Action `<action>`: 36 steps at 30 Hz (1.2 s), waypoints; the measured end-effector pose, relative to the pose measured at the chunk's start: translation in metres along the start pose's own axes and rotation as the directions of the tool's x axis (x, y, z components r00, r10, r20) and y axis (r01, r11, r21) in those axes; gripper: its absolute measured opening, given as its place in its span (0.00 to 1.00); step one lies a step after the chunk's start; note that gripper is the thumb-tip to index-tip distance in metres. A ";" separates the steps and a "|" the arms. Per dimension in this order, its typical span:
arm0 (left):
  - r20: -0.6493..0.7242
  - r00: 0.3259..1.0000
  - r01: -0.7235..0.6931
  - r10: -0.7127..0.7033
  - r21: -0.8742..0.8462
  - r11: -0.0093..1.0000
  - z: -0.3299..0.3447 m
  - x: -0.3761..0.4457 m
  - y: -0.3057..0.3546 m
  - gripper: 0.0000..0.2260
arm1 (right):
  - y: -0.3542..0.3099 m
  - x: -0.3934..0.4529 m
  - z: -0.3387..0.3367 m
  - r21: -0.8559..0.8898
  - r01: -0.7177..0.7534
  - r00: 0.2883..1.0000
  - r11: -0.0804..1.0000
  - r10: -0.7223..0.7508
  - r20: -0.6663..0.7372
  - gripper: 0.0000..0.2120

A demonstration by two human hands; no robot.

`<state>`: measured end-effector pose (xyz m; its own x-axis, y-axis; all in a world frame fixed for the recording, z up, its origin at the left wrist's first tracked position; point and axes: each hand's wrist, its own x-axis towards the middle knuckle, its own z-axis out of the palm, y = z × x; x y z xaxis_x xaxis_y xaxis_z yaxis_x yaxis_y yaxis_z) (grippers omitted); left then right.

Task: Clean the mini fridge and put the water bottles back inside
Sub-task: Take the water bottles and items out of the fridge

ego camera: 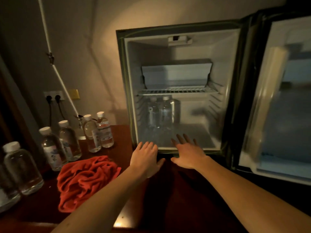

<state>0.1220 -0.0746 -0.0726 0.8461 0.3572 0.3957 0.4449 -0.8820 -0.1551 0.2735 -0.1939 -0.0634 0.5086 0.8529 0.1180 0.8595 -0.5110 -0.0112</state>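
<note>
The mini fridge stands on a dark wooden table with its door swung open to the right. Two water bottles stand at the back left of its floor, under a wire shelf. My left hand and my right hand reach out at the fridge's front lip, fingers straight and spread, holding nothing. The right fingertips lie just over the fridge floor. Several more water bottles stand on the table left of the fridge. A crumpled red cloth lies in front of them.
A wall socket with two black plugs sits behind the bottles, and a white cable runs diagonally down the wall. One bottle stands near the table's left edge. The table in front of the fridge is dark wood.
</note>
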 end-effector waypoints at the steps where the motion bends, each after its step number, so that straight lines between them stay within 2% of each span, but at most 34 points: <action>1: -0.003 1.000 -0.011 0.011 0.004 1.000 0.002 0.007 0.004 0.27 | 0.007 0.002 0.000 0.004 -0.015 1.000 1.000 0.015 0.000 0.41; 6: -0.005 1.000 0.030 -0.030 -0.068 0.997 0.010 0.046 0.015 0.30 | 0.035 0.019 0.004 0.050 -0.052 0.998 0.997 0.054 -0.045 0.40; 9: 0.046 0.990 0.138 -0.130 -0.234 0.962 0.016 0.072 0.013 0.32 | 0.049 0.037 0.005 0.062 -0.064 0.993 0.996 0.070 -0.092 0.40; 11: 0.103 0.967 0.256 -0.235 -0.367 0.894 0.019 0.088 0.010 0.35 | 0.054 0.053 0.003 0.118 -0.052 0.990 0.992 0.067 -0.125 0.39; 14: 0.140 0.914 0.397 -0.380 -0.493 0.774 0.026 0.112 0.008 0.38 | 0.055 0.080 -0.002 0.385 -0.038 0.983 0.922 0.103 -0.150 0.35; 17: 0.150 0.832 0.505 -0.535 -0.606 0.615 0.034 0.135 0.007 0.40 | 0.052 0.106 0.000 0.662 -0.053 0.963 0.748 0.214 -0.164 0.31; 20: 0.145 0.768 0.529 -0.624 -0.693 0.489 0.044 0.152 0.005 0.39 | 0.048 0.132 0.005 0.792 -0.040 0.946 0.609 0.279 -0.167 0.33; 23: 0.156 0.715 0.544 -0.682 -0.737 0.402 0.052 0.168 -0.001 0.37 | 0.041 0.158 0.011 0.860 0.013 0.951 0.510 0.261 -0.168 0.34; 25: 0.148 0.737 0.516 -0.660 -0.754 0.406 0.059 0.179 -0.007 0.37 | 0.038 0.172 0.014 0.891 0.021 0.951 0.453 0.265 -0.158 0.34; 27: 0.135 0.779 0.477 -0.612 -0.763 0.437 0.068 0.189 -0.012 0.36 | 0.036 0.185 0.016 0.922 0.066 0.949 0.382 0.262 -0.176 0.29; 30: 0.123 0.773 0.454 -0.623 -0.793 0.406 0.077 0.200 -0.017 0.35 | 0.035 0.198 0.020 0.920 0.101 0.941 0.379 0.264 -0.212 0.20; 36: 0.107 0.719 0.467 -0.687 -0.806 0.363 0.082 0.199 -0.021 0.33 | 0.033 0.209 0.023 0.913 0.062 0.929 0.402 0.310 -0.199 0.19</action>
<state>0.3049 0.0398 -0.0648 0.3340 0.8956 0.2939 0.3204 -0.4011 0.8582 0.4092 -0.0301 -0.0621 0.7294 0.6127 0.3043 0.4234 -0.0550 -0.9043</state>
